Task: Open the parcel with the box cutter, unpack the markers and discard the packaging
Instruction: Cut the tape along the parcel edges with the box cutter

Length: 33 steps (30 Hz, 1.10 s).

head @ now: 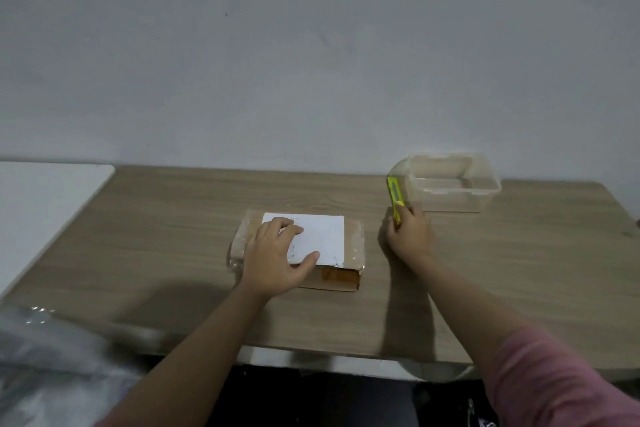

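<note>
A plain room in what looks like a home or small office, set up as a simple desk corner. A wood-grain surface (173, 218) stands pushed against a bare, pale grey painted wall (311, 62) with a few scuffs. A second, white tabletop (41, 204) butts against its left edge. Near the far right corner sits a clear plastic container (450, 184). There are no tools, shelving or machines that would mark a workshop or lab.
</note>
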### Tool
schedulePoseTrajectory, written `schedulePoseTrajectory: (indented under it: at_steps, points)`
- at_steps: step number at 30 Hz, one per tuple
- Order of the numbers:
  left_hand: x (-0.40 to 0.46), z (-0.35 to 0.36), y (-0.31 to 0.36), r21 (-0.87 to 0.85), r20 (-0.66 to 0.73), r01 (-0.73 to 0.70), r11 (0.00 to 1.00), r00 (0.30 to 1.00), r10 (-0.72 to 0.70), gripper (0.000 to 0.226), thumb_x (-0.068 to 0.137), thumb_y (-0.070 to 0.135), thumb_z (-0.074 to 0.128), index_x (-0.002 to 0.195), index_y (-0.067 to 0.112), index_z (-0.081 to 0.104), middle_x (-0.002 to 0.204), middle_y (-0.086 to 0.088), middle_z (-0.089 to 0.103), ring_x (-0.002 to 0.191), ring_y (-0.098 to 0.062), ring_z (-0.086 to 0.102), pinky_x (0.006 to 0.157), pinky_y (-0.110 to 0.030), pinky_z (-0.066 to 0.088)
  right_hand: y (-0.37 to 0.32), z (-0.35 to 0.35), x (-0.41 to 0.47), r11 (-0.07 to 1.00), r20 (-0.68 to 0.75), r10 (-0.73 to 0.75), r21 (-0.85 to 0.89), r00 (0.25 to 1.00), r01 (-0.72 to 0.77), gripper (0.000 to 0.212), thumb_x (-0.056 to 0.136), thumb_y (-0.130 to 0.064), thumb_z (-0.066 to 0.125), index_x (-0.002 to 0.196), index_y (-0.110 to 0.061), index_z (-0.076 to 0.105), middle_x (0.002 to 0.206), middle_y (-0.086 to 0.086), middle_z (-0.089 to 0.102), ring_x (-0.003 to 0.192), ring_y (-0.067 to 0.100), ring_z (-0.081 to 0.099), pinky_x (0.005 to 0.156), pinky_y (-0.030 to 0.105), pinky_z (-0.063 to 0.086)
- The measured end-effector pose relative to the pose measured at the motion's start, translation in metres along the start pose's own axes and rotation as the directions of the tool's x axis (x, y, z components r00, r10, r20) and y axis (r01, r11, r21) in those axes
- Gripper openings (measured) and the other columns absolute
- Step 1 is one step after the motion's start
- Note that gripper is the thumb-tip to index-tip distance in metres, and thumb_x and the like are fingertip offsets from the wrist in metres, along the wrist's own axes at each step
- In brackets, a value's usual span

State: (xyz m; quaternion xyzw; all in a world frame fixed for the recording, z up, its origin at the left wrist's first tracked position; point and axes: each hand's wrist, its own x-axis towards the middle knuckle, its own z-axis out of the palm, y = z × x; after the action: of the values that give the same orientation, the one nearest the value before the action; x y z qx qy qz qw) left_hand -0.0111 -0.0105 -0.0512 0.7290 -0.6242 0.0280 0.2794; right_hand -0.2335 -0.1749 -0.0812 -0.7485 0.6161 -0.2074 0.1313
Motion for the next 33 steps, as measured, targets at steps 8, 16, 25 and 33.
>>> schedulePoseTrajectory:
  at_steps: [8, 16, 25, 33]
  points:
    - [-0.003, 0.007, -0.002, 0.053, -0.055, -0.003, 0.999, 0.998, 0.006, 0.051, 0.070, 0.058, 0.059, 0.105, 0.021, 0.065, 0.112, 0.004, 0.060, 0.101, -0.017, 0.058, 0.079, -0.030, 0.046, 0.001, 0.006, 0.010, 0.965, -0.015, 0.186, 0.190, 0.982, -0.180, 0.027, 0.079, -0.034, 0.071, 0.090, -0.010, 0.066, 0.102, 0.017, 0.059, 0.100, 0.036, 0.053, 0.085, 0.040, 0.043]
    - [-0.005, 0.007, 0.000, 0.093, -0.062, -0.005, 0.996, 0.998, 0.010, 0.052, 0.071, 0.059, 0.057, 0.104, 0.020, 0.065, 0.110, 0.004, 0.059, 0.097, -0.018, 0.057, 0.076, -0.028, 0.044, 0.005, -0.012, 0.014, 0.954, 0.330, 0.209, 0.138, 0.920, -0.267, 0.027, 0.080, -0.023, 0.069, 0.093, 0.000, 0.064, 0.100, 0.021, 0.064, 0.093, 0.034, 0.061, 0.071, 0.029, 0.043]
    - [0.001, 0.005, 0.004, 0.099, -0.027, 0.016, 0.995, 1.000, -0.013, 0.055, 0.073, 0.064, 0.050, 0.106, 0.022, 0.062, 0.112, 0.003, 0.057, 0.099, -0.019, 0.054, 0.076, -0.031, 0.045, -0.010, -0.065, -0.044, 0.497, 0.568, 0.008, 0.712, 0.823, -0.496, 0.022, 0.097, -0.005, 0.044, 0.117, -0.014, 0.040, 0.083, 0.010, 0.062, 0.057, 0.018, 0.056, 0.045, 0.030, 0.052]
    - [0.000, 0.003, 0.002, 0.053, -0.001, -0.018, 0.998, 1.000, 0.018, 0.057, 0.074, 0.064, 0.048, 0.107, 0.020, 0.061, 0.111, 0.002, 0.056, 0.099, -0.020, 0.053, 0.075, -0.032, 0.045, -0.021, -0.061, -0.093, 0.529, 0.372, 0.113, 0.762, 0.921, -0.373, 0.019, 0.098, -0.021, 0.048, 0.096, -0.006, 0.059, 0.050, 0.003, 0.052, 0.029, 0.011, 0.043, 0.032, 0.019, 0.037]
